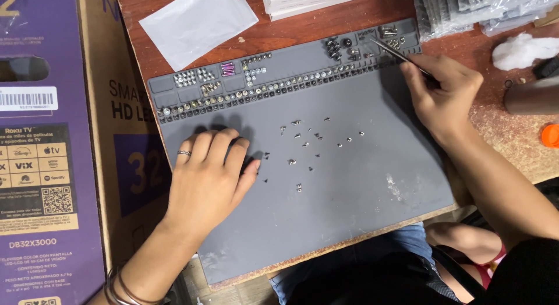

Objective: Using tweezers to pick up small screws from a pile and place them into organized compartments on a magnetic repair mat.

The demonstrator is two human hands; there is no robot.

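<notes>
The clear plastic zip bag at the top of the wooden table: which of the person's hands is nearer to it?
Left. The left hand rests flat on the grey silicone mat, below the clear plastic zip bag. The right hand, holding metal tweezers, is far across to the bag's right.

Right hand (pixel 443 95) holds tweezers (pixel 396 53) over screw tray (pixel 291 69).

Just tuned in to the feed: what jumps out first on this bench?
A grey mat fills the table's middle, small screws scattered across it. The right hand holds tweezers over the parts tray along the far edge. The left hand rests flat on the mat.
</notes>
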